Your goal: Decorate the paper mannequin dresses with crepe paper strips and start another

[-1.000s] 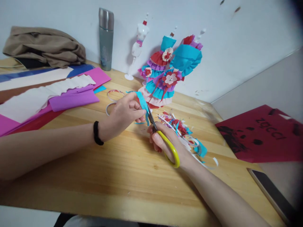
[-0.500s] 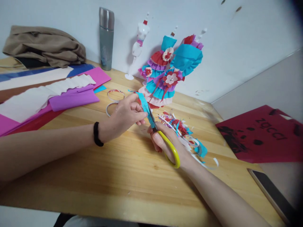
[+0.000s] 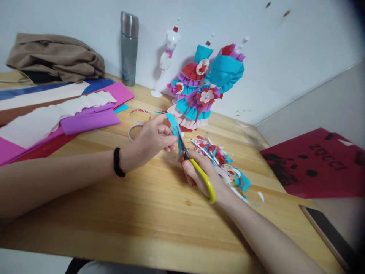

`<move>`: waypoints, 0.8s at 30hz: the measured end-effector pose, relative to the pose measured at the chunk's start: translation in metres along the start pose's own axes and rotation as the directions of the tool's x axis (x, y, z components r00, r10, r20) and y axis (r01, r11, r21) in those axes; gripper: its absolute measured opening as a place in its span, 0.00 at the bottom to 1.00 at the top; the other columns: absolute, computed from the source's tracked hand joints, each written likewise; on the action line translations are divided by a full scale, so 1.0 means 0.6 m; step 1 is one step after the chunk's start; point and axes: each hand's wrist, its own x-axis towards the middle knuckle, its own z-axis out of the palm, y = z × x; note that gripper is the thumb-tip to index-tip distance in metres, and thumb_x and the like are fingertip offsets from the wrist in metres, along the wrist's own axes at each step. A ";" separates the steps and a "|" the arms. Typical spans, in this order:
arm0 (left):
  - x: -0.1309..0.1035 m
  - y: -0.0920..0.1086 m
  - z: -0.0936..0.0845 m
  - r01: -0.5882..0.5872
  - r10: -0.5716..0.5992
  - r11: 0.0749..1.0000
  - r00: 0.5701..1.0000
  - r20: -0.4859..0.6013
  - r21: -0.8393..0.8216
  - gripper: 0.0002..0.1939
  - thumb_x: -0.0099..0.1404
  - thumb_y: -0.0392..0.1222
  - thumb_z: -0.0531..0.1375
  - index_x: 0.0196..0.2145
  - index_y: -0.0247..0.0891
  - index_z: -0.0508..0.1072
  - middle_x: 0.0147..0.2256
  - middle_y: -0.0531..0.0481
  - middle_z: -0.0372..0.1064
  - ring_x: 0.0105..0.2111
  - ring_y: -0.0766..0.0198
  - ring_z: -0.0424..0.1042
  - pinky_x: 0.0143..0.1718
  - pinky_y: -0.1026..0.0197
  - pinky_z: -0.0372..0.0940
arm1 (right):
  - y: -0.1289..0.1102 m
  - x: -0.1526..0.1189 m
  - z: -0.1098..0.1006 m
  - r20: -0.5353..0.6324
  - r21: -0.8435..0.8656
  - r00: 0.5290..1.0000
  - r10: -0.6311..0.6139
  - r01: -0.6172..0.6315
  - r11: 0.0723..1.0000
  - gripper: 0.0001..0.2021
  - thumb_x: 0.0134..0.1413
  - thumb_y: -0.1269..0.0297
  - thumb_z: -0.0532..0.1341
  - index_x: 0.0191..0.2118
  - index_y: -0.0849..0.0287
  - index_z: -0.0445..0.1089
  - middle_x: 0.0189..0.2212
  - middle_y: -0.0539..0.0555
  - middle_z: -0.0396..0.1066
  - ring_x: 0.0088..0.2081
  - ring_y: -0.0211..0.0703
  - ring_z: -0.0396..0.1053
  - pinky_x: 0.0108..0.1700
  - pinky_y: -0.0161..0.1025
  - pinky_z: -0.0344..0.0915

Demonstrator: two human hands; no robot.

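Note:
My left hand is closed on a narrow blue crepe paper strip, pinched between thumb and fingers above the table. In my right hand is a pair of scissors with yellow handles, its dark blades pointing up and left against the strip. The strip's lower end hangs beside the blades, close to my right fingers. Just behind my hands stand small mannequins in ruffled paper dresses of blue, red, purple and pink. Two tape rolls lie beyond my left hand.
Paper scraps lie right of my right hand. Coloured paper sheets and a brown cloth cover the left. A bottle and a bare white mannequin stand by the wall. A red bag and a phone are at right.
The blue strip's lower part has turned more edge-on and hangs straighter by the scissor blades. My right hand has shifted very slightly; my left hand keeps its hold.

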 end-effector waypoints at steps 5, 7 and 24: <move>0.002 -0.006 -0.001 -0.008 0.008 0.999 1.000 0.002 -0.040 0.13 0.56 0.28 0.61 0.38 0.37 0.65 0.20 0.59 0.70 0.21 0.69 0.71 0.24 0.67 0.67 | -0.001 -0.002 0.004 -0.022 -0.006 1.000 0.021 -0.021 1.000 0.25 0.63 0.36 0.53 0.28 0.54 0.57 0.22 0.49 0.60 0.26 0.41 0.59 0.25 0.37 0.54; 0.003 -0.010 -0.001 -0.016 0.016 0.999 1.000 -0.004 -0.048 0.12 0.56 0.29 0.62 0.37 0.37 0.66 0.20 0.58 0.70 0.21 0.68 0.71 0.23 0.67 0.66 | -0.001 -0.002 0.005 -0.026 -0.006 0.999 0.025 -0.025 1.000 0.26 0.63 0.35 0.52 0.28 0.54 0.56 0.22 0.49 0.59 0.26 0.40 0.58 0.25 0.36 0.54; 0.003 -0.004 0.000 0.007 -0.009 0.999 0.999 -0.044 -0.044 0.09 0.57 0.26 0.61 0.32 0.37 0.66 0.21 0.58 0.69 0.21 0.69 0.72 0.24 0.68 0.66 | 0.017 -0.003 0.014 -0.060 -0.018 0.996 0.059 -0.060 0.998 0.20 0.64 0.44 0.57 0.29 0.54 0.58 0.19 0.46 0.56 0.23 0.39 0.57 0.25 0.36 0.51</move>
